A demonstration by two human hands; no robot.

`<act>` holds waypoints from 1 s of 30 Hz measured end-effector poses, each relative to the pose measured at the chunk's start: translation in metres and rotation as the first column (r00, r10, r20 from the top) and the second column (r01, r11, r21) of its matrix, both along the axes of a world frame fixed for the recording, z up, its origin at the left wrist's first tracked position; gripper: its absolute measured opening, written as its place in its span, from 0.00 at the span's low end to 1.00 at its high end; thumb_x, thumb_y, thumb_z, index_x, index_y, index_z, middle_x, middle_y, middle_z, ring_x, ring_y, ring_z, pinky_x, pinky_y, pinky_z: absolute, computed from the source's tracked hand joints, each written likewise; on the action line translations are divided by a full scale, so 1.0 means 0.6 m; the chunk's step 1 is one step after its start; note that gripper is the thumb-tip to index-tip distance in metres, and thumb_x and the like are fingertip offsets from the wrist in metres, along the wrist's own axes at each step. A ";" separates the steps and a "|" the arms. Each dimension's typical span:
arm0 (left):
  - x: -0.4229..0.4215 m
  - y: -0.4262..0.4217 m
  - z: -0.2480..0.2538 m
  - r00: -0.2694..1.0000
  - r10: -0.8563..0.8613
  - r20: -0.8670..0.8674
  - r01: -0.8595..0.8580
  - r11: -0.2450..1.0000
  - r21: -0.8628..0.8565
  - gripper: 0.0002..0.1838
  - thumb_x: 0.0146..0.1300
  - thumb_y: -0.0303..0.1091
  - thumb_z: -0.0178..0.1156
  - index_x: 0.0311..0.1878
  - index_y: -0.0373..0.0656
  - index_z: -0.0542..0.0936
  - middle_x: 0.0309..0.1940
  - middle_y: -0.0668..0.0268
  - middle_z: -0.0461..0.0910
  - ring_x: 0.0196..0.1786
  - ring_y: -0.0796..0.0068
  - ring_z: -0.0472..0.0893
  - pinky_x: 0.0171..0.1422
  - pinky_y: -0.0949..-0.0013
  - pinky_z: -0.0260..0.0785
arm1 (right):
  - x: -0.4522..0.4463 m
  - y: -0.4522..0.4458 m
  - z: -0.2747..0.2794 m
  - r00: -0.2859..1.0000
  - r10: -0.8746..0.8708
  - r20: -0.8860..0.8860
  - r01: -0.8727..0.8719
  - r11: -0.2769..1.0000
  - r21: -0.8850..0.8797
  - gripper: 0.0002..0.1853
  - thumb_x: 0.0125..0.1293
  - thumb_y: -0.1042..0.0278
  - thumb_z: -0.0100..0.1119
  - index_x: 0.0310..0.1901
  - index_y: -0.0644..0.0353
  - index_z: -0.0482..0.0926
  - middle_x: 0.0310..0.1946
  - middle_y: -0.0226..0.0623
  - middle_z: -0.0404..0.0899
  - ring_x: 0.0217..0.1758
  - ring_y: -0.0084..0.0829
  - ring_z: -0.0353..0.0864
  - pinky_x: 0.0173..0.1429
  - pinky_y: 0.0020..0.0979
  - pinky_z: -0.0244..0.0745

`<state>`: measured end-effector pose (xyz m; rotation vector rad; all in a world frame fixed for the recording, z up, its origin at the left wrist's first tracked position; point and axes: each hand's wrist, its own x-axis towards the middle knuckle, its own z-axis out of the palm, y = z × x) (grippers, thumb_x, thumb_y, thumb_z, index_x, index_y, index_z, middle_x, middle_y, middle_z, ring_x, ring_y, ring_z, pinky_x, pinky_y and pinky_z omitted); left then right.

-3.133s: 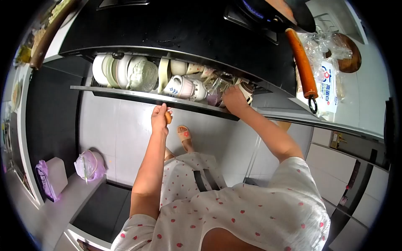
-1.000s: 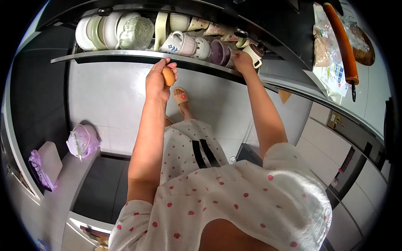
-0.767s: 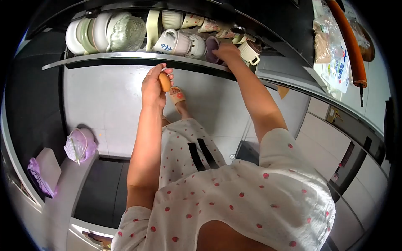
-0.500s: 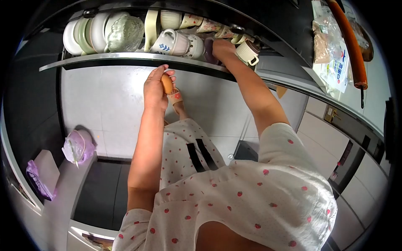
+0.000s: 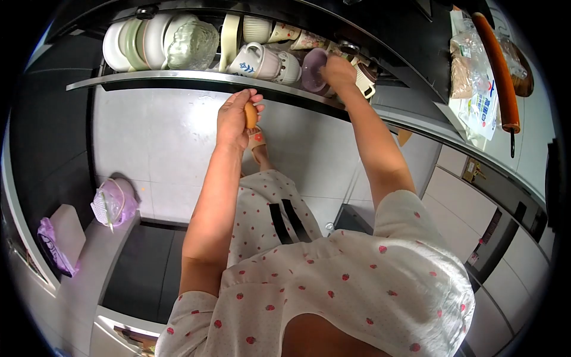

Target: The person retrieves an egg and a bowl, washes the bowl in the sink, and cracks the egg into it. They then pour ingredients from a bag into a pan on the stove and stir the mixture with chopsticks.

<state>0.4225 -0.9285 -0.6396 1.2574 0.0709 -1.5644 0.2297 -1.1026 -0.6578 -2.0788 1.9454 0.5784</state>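
In the head view, my left hand (image 5: 234,117) is closed around a brown egg (image 5: 250,115), held just in front of the open drawer's front edge. My right hand (image 5: 340,74) reaches into the drawer and grips a purple cup (image 5: 312,66) by its right side; some of its fingers are hidden. The cup's open mouth shows. Left of it stand a dotted white cup (image 5: 289,69) and a white mug with a blue flower pattern (image 5: 246,61). A cream mug with a dark inside (image 5: 364,80) sits to the right, partly behind my right hand.
Plates (image 5: 117,47) and a green glass bowl (image 5: 191,45) stand at the drawer's left. The drawer's metal front edge (image 5: 160,75) runs below my wrists' level. Plastic packages (image 5: 476,89) lie on the right counter. A purple-bagged bin (image 5: 115,202) stands lower left.
The purple cup has come up and tipped, so its inside now shows, with my right hand on it. My left hand still holds the egg. The view has shifted slightly.
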 end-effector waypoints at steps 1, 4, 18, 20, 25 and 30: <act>0.001 0.000 0.001 1.000 -0.005 0.000 0.005 1.000 -0.003 0.10 0.63 0.37 0.50 0.38 0.41 0.75 0.33 0.64 0.79 0.31 0.73 0.77 0.33 0.73 0.69 | -0.007 -0.001 0.000 1.000 -0.001 0.002 0.001 1.000 0.000 0.15 0.55 0.65 0.48 0.42 0.60 0.78 0.44 0.45 0.77 0.49 0.41 0.77 0.51 0.34 0.72; 0.003 0.001 0.001 1.000 -0.014 -0.002 0.014 1.000 -0.006 0.10 0.63 0.37 0.51 0.38 0.41 0.75 0.34 0.63 0.79 0.31 0.74 0.77 0.32 0.73 0.69 | -0.018 0.001 0.015 1.000 -0.025 0.009 0.025 1.000 -0.004 0.19 0.51 0.59 0.54 0.44 0.59 0.76 0.43 0.46 0.77 0.48 0.42 0.75 0.51 0.37 0.70; -0.006 -0.008 0.048 0.981 -0.195 0.020 0.196 0.978 -0.072 0.18 0.62 0.42 0.53 0.49 0.39 0.73 0.38 0.64 0.78 0.33 0.74 0.77 0.33 0.76 0.67 | -0.083 0.098 0.106 0.131 -0.524 0.841 0.416 0.799 0.433 0.10 0.55 0.74 0.49 0.40 0.63 0.75 0.18 0.25 0.69 0.12 0.14 0.59 0.15 0.18 0.51; -0.014 -0.012 0.065 0.954 -0.300 -0.002 0.297 0.946 -0.132 0.24 0.61 0.47 0.54 0.55 0.41 0.68 0.44 0.63 0.76 0.33 0.74 0.77 0.33 0.76 0.68 | -0.069 0.128 0.126 -0.055 -0.611 0.790 0.367 0.723 0.585 0.12 0.56 0.77 0.46 0.42 0.62 0.74 0.17 0.23 0.67 0.10 0.13 0.55 0.13 0.16 0.44; -0.014 0.003 0.086 0.920 -0.390 0.035 0.390 0.903 -0.178 0.28 0.60 0.50 0.54 0.59 0.45 0.64 0.43 0.63 0.73 0.31 0.74 0.78 0.30 0.76 0.68 | -0.028 0.183 0.153 -0.084 -0.623 0.778 0.284 0.733 0.618 0.14 0.56 0.77 0.46 0.45 0.61 0.73 0.18 0.23 0.68 0.11 0.12 0.55 0.14 0.15 0.46; 0.003 0.025 0.101 0.946 -0.323 -0.034 0.314 0.936 -0.162 0.28 0.58 0.43 0.55 0.60 0.48 0.63 0.42 0.67 0.73 0.30 0.78 0.75 0.27 0.77 0.65 | 0.003 0.211 0.159 -0.033 -0.642 0.766 0.185 0.749 0.636 0.13 0.58 0.72 0.49 0.45 0.59 0.73 0.22 0.22 0.69 0.16 0.11 0.60 0.16 0.14 0.51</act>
